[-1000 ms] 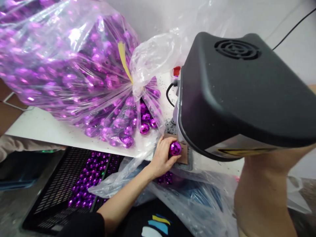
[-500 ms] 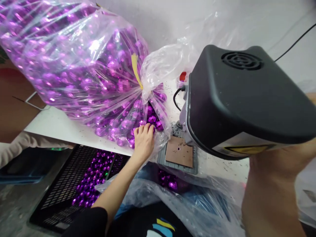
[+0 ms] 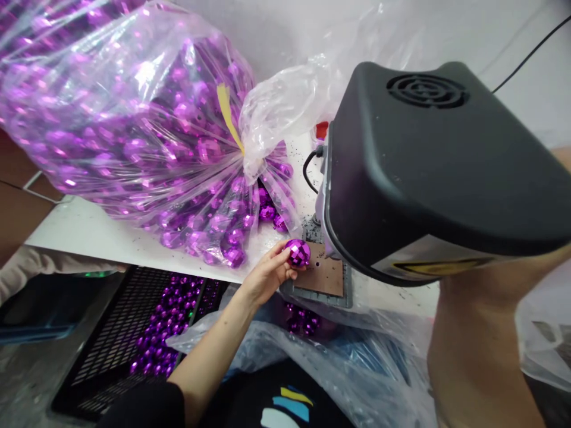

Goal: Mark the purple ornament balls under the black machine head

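Note:
My left hand (image 3: 266, 274) is closed on a shiny purple faceted bauble (image 3: 298, 253), pinched between thumb and fingers. It holds the bauble over the left edge of a brown square plate (image 3: 328, 278) with a small hole, set on a grey metal base (image 3: 348, 291). A black-housed machine (image 3: 428, 178) with a round vent and a warning label overhangs the plate. My right hand (image 3: 491, 292) reaches up behind this housing, which hides its fingers. Left of the plate lies a large clear bag (image 3: 134, 131) full of purple baubles, gathered by a yellow tie (image 3: 229, 116).
Below the table's edge stands a black crate (image 3: 98, 339) with many small purple baubles. Clear plastic sheeting (image 3: 276, 345) covers my lap, with more baubles in it. Another person's sleeve (image 3: 27, 267) shows at left. A black cable (image 3: 535, 50) hangs at upper right.
My left hand has moved right, from the bag's opening to the brown plate, bringing out a purple bauble. The whole view has shifted slightly. My right arm keeps its place behind the machine.

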### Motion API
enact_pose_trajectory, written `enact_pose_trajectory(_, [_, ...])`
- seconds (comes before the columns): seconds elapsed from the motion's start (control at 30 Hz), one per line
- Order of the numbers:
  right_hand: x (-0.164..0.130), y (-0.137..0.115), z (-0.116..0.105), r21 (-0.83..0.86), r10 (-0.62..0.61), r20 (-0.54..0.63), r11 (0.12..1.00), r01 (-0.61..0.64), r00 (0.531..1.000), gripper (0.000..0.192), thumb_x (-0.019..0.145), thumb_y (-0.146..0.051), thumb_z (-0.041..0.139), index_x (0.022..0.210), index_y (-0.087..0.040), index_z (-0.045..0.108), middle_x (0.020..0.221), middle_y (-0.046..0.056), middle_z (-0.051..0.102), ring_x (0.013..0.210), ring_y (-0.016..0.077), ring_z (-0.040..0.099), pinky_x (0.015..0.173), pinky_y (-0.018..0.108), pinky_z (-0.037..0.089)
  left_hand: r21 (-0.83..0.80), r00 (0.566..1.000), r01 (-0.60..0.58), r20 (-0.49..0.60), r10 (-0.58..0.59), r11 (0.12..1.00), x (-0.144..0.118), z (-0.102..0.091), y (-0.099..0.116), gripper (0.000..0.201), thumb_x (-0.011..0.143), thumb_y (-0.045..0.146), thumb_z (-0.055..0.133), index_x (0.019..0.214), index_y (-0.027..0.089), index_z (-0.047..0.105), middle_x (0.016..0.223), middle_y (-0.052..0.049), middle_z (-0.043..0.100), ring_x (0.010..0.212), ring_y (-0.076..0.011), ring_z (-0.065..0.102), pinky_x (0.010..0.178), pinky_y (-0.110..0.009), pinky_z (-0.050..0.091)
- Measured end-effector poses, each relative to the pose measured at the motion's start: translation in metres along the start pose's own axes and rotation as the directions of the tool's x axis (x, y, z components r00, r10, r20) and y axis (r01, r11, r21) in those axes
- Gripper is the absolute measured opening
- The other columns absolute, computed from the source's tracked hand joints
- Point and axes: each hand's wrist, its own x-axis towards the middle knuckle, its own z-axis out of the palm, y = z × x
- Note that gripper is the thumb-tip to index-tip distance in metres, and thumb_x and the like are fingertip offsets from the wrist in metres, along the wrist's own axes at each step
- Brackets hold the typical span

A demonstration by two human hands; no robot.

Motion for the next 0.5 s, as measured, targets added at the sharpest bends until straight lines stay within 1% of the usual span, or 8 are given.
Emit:
enact_pose_trajectory(0.07, [0.001,-0.002,-0.001,0.017,-0.029,-0.001,0.999,0.029,1.000,0.051,0.094,-0.061,0.046,0.087,-0.012,0.059,0.072,-0.001,0.047,0.069,0.0014,0.039,0.068,0.026,0.029,0.048,0.998,-0.025,-0.047,0.027,0.999,0.006,0.001,-0.006,0.052,0.074,0.051,0.083,0.109,0.019,0.062,0.092,-0.003,0.069,0.072,-0.0130,0.066,0.057,-0.022,0.046])
enact_pose_trajectory(0.13, [0.001,-0.004,-0.001,0.032,-0.034,-0.002,0.999,0.034,0.999,0.056,0.093,-0.065,0.045,0.084,-0.011,0.057,0.071,-0.001,0.045,0.069,0.0017,0.037,0.068,0.026,0.029,0.176,0.989,-0.080,-0.108,0.100,0.981,0.011,0.003,-0.012,0.056,0.071,0.051,0.085,0.110,0.018,0.062,0.096,-0.003,0.070,0.073,-0.0130,0.066,0.057,-0.022,0.047])
enact_pose_trajectory(0.2, [0.001,-0.006,-0.001,0.029,-0.003,0.004,1.000,0.003,1.000,0.059,0.093,-0.067,0.044,0.083,-0.011,0.056,0.071,-0.001,0.043,0.069,0.0018,0.037,0.069,0.026,0.030,0.319,0.970,-0.158,-0.127,0.207,0.934,0.014,0.005,-0.018,0.056,0.073,0.049,0.083,0.114,0.018,0.062,0.105,-0.005,0.071,0.085,-0.0160,0.068,0.068,-0.025,0.053])
enact_pose_trajectory(0.27, [0.001,-0.008,0.000,0.031,0.020,0.010,0.999,-0.020,1.000,0.061,0.092,-0.070,0.043,0.083,-0.011,0.054,0.071,-0.001,0.041,0.069,0.0017,0.036,0.070,0.026,0.030,0.453,0.954,-0.216,-0.092,0.287,0.865,0.016,0.007,-0.024,0.053,0.078,0.046,0.079,0.119,0.018,0.063,0.115,-0.007,0.071,0.101,-0.0205,0.067,0.090,-0.034,0.055])
enact_pose_trajectory(0.3, [0.001,-0.009,0.000,0.034,0.029,0.010,0.999,-0.029,1.000,0.062,0.091,-0.071,0.044,0.082,-0.011,0.054,0.071,-0.001,0.041,0.069,0.0017,0.036,0.070,0.026,0.030,0.516,0.949,-0.231,-0.069,0.309,0.825,0.017,0.008,-0.027,0.051,0.080,0.045,0.077,0.122,0.018,0.063,0.118,-0.008,0.071,0.108,-0.0226,0.066,0.099,-0.039,0.052])
enact_pose_trajectory(0.33, [0.000,-0.009,0.001,0.037,0.031,0.009,0.999,-0.031,0.999,0.062,0.091,-0.072,0.044,0.082,-0.011,0.054,0.071,-0.002,0.040,0.069,0.0017,0.036,0.070,0.026,0.030,0.577,0.945,-0.239,-0.047,0.324,0.781,0.017,0.009,-0.029,0.050,0.082,0.044,0.075,0.124,0.019,0.063,0.121,-0.009,0.070,0.111,-0.0243,0.065,0.104,-0.043,0.050])
enact_pose_trajectory(0.43, [0.000,-0.011,0.001,0.038,0.010,-0.010,0.999,-0.009,1.000,0.061,0.091,-0.070,0.044,0.082,-0.011,0.054,0.070,-0.001,0.039,0.069,0.0018,0.035,0.071,0.026,0.031,0.742,0.931,-0.248,0.006,0.364,0.623,0.017,0.010,-0.035,0.046,0.086,0.042,0.071,0.126,0.021,0.063,0.125,-0.010,0.070,0.116,-0.0276,0.064,0.107,-0.049,0.048])
enact_pose_trajectory(0.5, [0.001,-0.012,0.001,0.033,0.005,-0.015,0.999,-0.005,1.000,0.062,0.091,-0.071,0.044,0.081,-0.011,0.054,0.069,-0.001,0.040,0.069,0.0023,0.035,0.071,0.026,0.031,0.809,0.915,-0.275,0.053,0.401,0.520,0.017,0.012,-0.036,0.046,0.088,0.042,0.070,0.128,0.021,0.062,0.126,-0.011,0.070,0.117,-0.0286,0.063,0.106,-0.050,0.048])
